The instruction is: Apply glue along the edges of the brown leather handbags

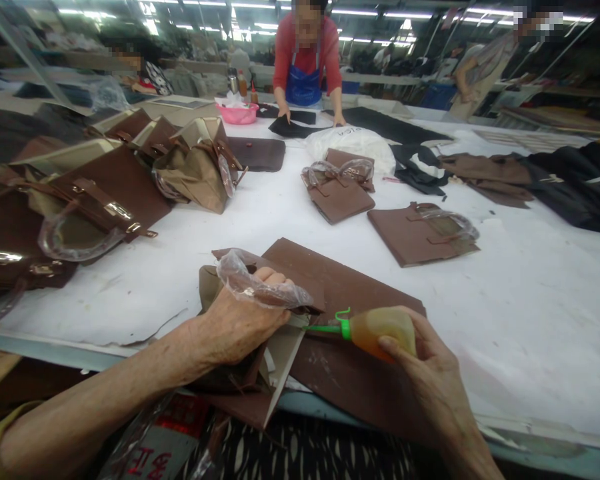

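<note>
My left hand [250, 313] is closed around the plastic-wrapped handle [265, 287] of a brown handbag [253, 403], whose pale inner edge faces up at the table's front. In my right hand [430, 353] is a squeeze bottle [383, 331] of amber liquid with a green nozzle. It is tilted sideways, and the nozzle's tip points left at the bag's pale edge, close to my left hand. Whether the tip touches the edge I cannot tell. Beneath the bottle lie flat brown panels [345, 280], partly covered by my hands.
Finished-looking brown handbags [105, 180] crowd the left side. Two brown bag pieces with wrapped handles, one of them a flat panel [410, 233], lie ahead. Across the white table [530, 320], a person in a blue apron [304, 87] handles black material. A pink basin [239, 115] stands nearby.
</note>
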Action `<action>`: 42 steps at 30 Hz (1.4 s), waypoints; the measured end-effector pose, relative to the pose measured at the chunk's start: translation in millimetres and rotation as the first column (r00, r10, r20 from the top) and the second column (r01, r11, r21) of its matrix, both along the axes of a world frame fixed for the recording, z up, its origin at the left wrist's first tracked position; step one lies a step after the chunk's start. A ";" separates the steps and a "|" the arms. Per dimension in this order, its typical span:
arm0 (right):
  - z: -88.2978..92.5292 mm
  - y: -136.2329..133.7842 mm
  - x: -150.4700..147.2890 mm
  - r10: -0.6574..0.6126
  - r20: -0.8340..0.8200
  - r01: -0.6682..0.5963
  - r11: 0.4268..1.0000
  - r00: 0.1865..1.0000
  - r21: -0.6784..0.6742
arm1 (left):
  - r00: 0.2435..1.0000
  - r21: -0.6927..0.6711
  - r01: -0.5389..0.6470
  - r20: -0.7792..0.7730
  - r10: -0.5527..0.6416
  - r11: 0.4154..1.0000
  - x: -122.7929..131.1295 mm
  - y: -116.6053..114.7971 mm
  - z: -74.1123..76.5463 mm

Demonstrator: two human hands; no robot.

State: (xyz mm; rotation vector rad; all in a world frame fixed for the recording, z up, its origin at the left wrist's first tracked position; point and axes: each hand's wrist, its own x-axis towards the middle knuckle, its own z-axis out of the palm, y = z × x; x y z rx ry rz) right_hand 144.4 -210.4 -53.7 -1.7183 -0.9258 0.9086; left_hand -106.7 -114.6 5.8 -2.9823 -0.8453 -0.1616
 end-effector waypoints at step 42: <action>10.6 -36.2 -12.3 0.132 -0.185 -0.145 0.987 0.974 -0.061 | 0.993 0.046 -0.021 -0.117 0.026 0.999 -0.1 -3.3 -10.3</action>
